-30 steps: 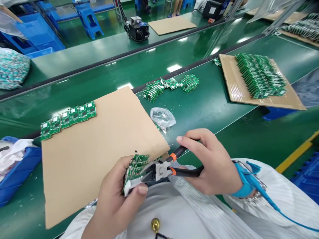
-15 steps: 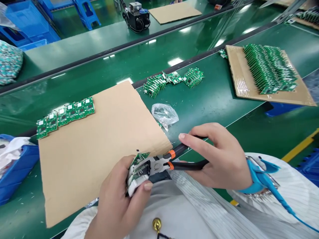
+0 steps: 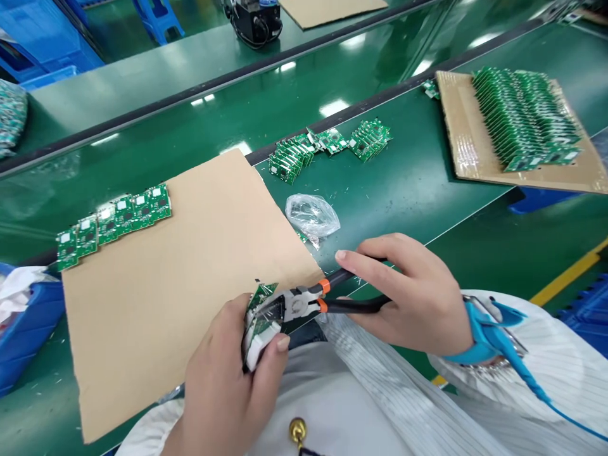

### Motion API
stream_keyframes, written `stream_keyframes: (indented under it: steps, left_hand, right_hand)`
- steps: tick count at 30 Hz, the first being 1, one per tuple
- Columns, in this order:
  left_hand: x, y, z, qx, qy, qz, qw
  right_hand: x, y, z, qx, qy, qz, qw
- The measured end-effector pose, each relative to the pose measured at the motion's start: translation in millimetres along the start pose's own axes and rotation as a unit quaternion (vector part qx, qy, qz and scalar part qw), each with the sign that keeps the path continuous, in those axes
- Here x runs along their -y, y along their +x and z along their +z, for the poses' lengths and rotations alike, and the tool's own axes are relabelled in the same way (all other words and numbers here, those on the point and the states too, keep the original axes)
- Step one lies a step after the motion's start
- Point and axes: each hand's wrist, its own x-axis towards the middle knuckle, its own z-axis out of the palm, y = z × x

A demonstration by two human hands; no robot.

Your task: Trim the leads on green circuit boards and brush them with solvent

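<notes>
My left hand (image 3: 228,380) grips a green circuit board (image 3: 260,320) with a white connector along one edge. My right hand (image 3: 408,297) is shut around the black-and-orange handles of a pair of pliers (image 3: 299,304), whose steel jaws sit against the board. Both hands are above the near corner of a large cardboard sheet (image 3: 166,304). A row of green circuit boards (image 3: 114,221) lies along that sheet's far left edge. Several more boards form small stacks (image 3: 289,158) beyond it. A crumpled clear plastic bag (image 3: 311,215) lies close to the sheet's right corner.
Everything lies on a green workbench (image 3: 403,196) scattered with small clippings. At the right, a second cardboard sheet (image 3: 456,120) carries dense rows of boards. A blue crate (image 3: 33,323) holding white cloth stands at the left. A blue wrist strap (image 3: 484,342) circles my right wrist.
The whole view has shifted left and upward as my head turned. Both hands still hold the board and pliers, with the pliers' jaws still at the board.
</notes>
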Motion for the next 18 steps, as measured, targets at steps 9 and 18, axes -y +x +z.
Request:
stream_keyframes:
  steps: [9,18]
  left_hand:
    - [-15,17,2.3,0.07,-0.055,-0.029,0.996]
    - [-30,89,3.1,0.348,-0.244,-0.235,0.874]
  right_hand:
    - [-10,-8,5,-0.013,-0.016,0.038,0.999]
    - [-26,-8,-3,0.194,0.008,0.188,0.963]
